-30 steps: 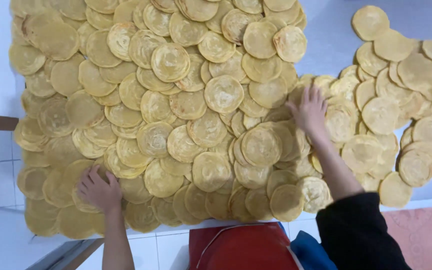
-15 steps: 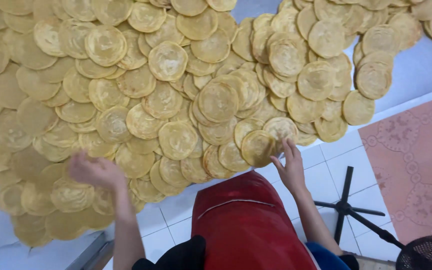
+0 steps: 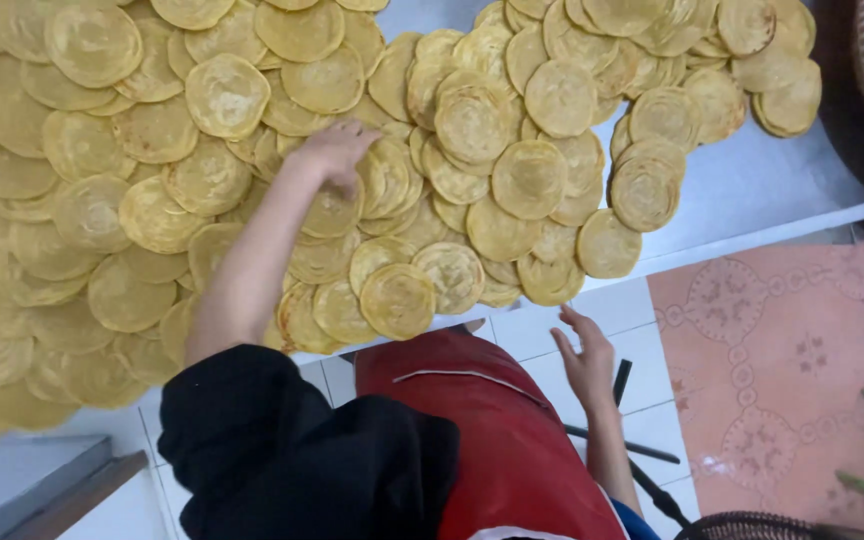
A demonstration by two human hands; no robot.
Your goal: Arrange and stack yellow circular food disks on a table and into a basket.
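— What has the left hand (image 3: 334,150) got?

— Nothing clearly gripped. Its fingers are curled down onto the round yellow flatbreads (image 3: 392,180) near the middle of the worktop (image 3: 752,190); whether it pinches one I cannot tell.

— And the right hand (image 3: 586,362)?

— Open and empty, fingers spread, held off the worktop's near edge, above the white floor tiles (image 3: 537,340).

— Where do the flatbreads lie?

— Overlapping across nearly the whole worktop, a few overhanging its near edge. A red apron (image 3: 492,430) and black sleeve (image 3: 282,450) show below; patterned pink flooring (image 3: 782,350) lies to the right.
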